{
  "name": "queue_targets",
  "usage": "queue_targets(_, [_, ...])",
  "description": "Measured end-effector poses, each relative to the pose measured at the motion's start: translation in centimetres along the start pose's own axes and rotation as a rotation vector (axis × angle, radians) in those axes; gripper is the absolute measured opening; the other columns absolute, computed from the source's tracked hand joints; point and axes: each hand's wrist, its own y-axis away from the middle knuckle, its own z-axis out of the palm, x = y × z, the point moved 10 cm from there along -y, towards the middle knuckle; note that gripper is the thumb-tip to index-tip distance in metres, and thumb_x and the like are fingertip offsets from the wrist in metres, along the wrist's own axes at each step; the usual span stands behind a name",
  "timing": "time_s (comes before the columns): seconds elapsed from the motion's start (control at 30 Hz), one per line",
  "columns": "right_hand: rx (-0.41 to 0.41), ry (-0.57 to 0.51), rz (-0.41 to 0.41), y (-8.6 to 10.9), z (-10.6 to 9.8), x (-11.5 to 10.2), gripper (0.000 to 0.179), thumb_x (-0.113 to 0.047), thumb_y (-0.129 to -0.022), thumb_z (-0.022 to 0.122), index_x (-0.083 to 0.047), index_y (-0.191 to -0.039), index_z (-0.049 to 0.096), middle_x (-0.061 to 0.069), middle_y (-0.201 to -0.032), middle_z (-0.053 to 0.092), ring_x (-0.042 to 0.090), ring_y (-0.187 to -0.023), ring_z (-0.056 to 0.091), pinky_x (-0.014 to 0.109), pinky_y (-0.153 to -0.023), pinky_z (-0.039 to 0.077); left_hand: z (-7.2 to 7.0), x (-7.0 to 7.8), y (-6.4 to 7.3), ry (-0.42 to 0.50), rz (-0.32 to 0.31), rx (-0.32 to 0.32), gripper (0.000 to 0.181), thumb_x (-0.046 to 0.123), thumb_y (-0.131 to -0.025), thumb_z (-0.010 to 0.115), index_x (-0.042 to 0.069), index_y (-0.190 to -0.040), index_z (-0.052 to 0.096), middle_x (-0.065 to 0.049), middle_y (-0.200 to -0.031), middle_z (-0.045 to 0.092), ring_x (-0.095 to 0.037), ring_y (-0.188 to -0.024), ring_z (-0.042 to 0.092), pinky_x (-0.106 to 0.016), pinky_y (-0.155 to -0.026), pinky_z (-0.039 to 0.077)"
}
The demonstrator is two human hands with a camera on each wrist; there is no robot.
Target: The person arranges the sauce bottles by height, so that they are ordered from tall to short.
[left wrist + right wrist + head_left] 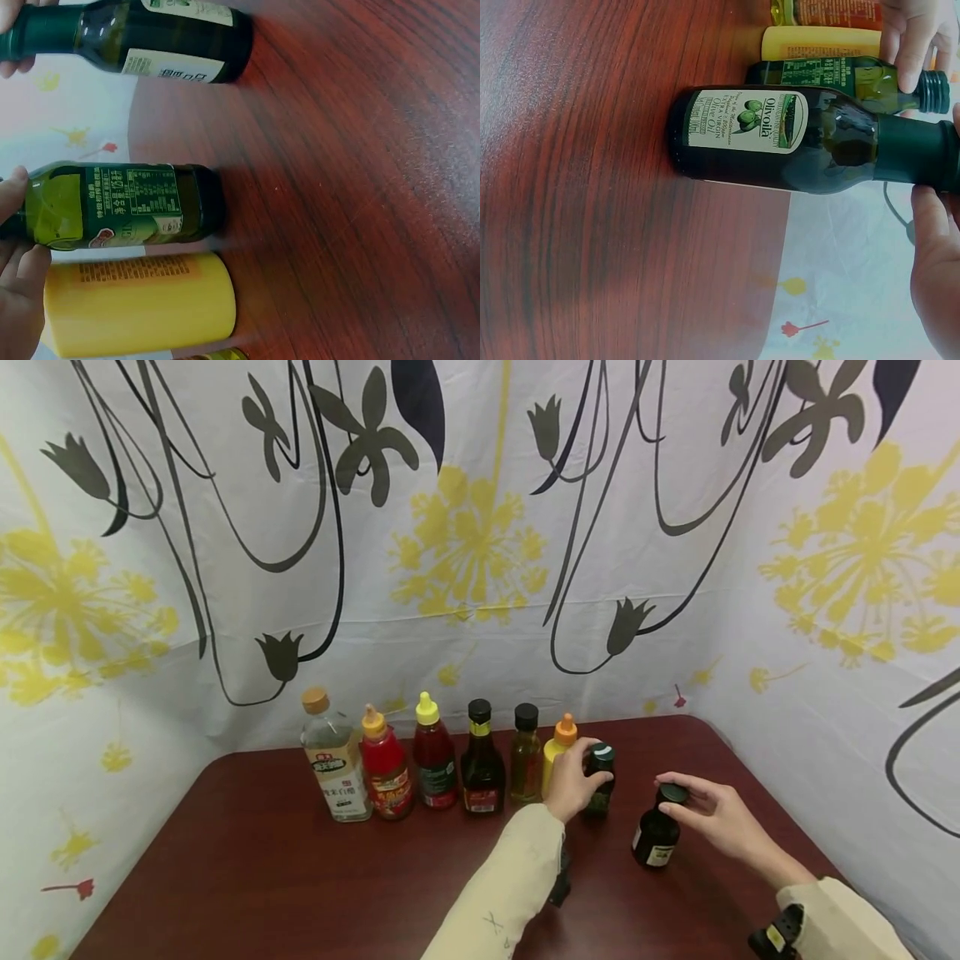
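Observation:
My left hand [572, 787] grips a small green glass olive oil bottle [598, 800] near its neck, thumb and fingers on opposite sides. The bottle's green label [139, 199] faces the left wrist camera. To the right of it, my right hand [718, 817] pinches a darker olive oil bottle [657, 842] by its green neck and cap. A cream label with green olives [746, 121] shows on that bottle in the right wrist view. Both bottles are upright over the table; whether their bases touch it is hard to tell.
Left of my hands, along the back of the dark red wooden table [300, 877], stand a yellow squeeze bottle [551, 753], an oil bottle [526, 764], a dark sauce bottle [482, 768], two red sauce bottles [387, 772] and a clear vinegar bottle [335, 768]. Patterned cloth [480, 652] hangs behind.

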Motion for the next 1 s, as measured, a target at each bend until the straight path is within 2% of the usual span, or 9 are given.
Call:
queue_targets(0.1, [-0.004,0.006,0.008,0.03,0.03,0.05,0.034,-0.009,-0.082,0.062,0.003,-0.113,0.055,-0.003,-0.106,0.059,-0.007,-0.092,0.053,0.013,-0.073,0.045,-0.19,-0.3,-0.06,0.023,-0.022,0.009,0.039,0.009,-0.076,0.069,0.011,-0.113,0.055,-0.002,-0.106,0.061,-0.011,-0.096,0.056,-0.021,-0.077,0.046])
queue_targets(0.23, [0.009,0.023,0.011,0.09,-0.14,0.01,0.033,-0.009,-0.082,0.063,0.001,-0.112,0.056,0.002,-0.105,0.06,-0.007,-0.092,0.053,0.012,-0.073,0.044,0.01,-0.13,-0.27,0.007,-0.024,-0.007,0.04,0.012,-0.077,0.069,0.012,-0.114,0.055,-0.001,-0.108,0.06,-0.01,-0.097,0.056,-0.02,-0.077,0.045])
queue_targets(0.4, [-0.005,0.028,-0.002,0.04,0.1,-0.06,0.033,-0.009,-0.082,0.062,0.002,-0.113,0.056,0.012,-0.106,0.059,-0.007,-0.093,0.053,0.012,-0.073,0.044,0.04,-0.06,-0.47,-0.052,-0.029,0.024,0.04,0.015,-0.076,0.069,0.013,-0.114,0.056,0.0,-0.101,0.063,-0.01,-0.083,0.057,-0.019,-0.069,0.045])
queue_targets(0.5, [-0.007,0.034,-0.004,-0.07,0.06,0.01,0.034,-0.01,-0.083,0.062,0.002,-0.114,0.055,0.012,-0.107,0.059,-0.008,-0.094,0.051,0.011,-0.074,0.043,-0.04,-0.07,-0.55,-0.066,-0.04,0.042,0.041,0.016,-0.075,0.07,0.013,-0.114,0.057,-0.001,-0.099,0.063,-0.011,-0.079,0.057,-0.02,-0.067,0.045])
queue_targets(0.73, [0.0,-0.017,-0.05,-0.14,0.37,-0.38,0.038,-0.002,-0.079,0.064,0.002,-0.115,0.053,0.007,-0.107,0.059,-0.005,-0.094,0.054,0.014,-0.071,0.046,-0.25,0.04,-0.62,-0.092,-0.052,0.065,0.043,0.018,-0.075,0.07,0.014,-0.115,0.056,-0.001,-0.1,0.063,-0.013,-0.083,0.058,-0.021,-0.068,0.046])
queue_targets(0.83, [0.0,-0.013,-0.073,-0.04,0.48,-0.65,0.04,0.0,-0.078,0.065,0.002,-0.116,0.053,0.01,-0.107,0.058,-0.005,-0.094,0.054,0.015,-0.069,0.047,-0.05,-0.17,-0.63,-0.101,-0.064,0.067,0.043,0.019,-0.075,0.07,0.015,-0.116,0.056,0.0,-0.1,0.063,-0.013,-0.087,0.059,-0.021,-0.07,0.046])
queue_targets(1.0, [-0.02,0.019,-0.046,-0.1,0.44,-0.65,0.039,-0.004,-0.078,0.066,0.003,-0.114,0.054,0.02,-0.106,0.057,-0.006,-0.093,0.053,0.016,-0.068,0.047,0.22,-0.42,-0.69,-0.123,-0.069,0.074,0.044,0.021,-0.075,0.07,0.016,-0.116,0.055,0.0,-0.101,0.063,-0.011,-0.087,0.059,-0.021,-0.07,0.046])
